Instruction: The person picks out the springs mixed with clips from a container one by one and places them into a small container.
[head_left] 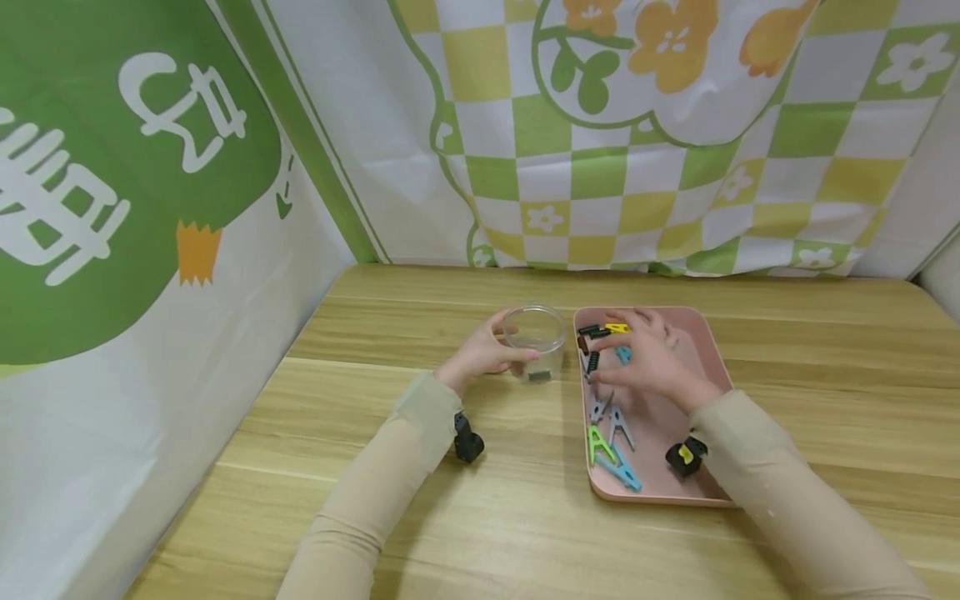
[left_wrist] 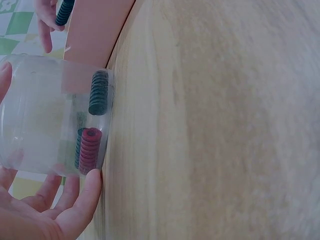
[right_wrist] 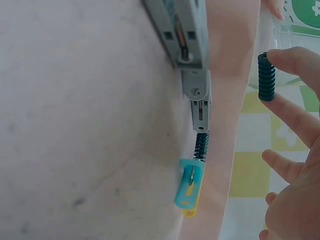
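My left hand [head_left: 483, 352] holds a clear plastic cup [left_wrist: 40, 115] upright on the table, thumb on one side and fingers on the other. Inside lie a red spring [left_wrist: 90, 152] and dark green springs [left_wrist: 98, 92] near the bottom. Over the left side of a pink tray [head_left: 708, 350], my right hand [head_left: 648, 358] pinches a dark green spring [right_wrist: 266, 77] between thumb and forefinger. Its other fingers are spread apart. Beneath this hand, a blue clothespin [right_wrist: 190, 182] and a yellow clothespin [head_left: 617, 327] lie in the tray beside another dark spring [right_wrist: 201, 146].
Nearer the tray's front lie grey clothespins [head_left: 618, 427], a green clothespin [head_left: 597, 446] and a light blue clothespin [head_left: 619, 472]. More dark springs [head_left: 588, 330] sit in the far left corner. The wooden table [head_left: 517, 525] meets a patterned cloth [head_left: 540, 167] behind.
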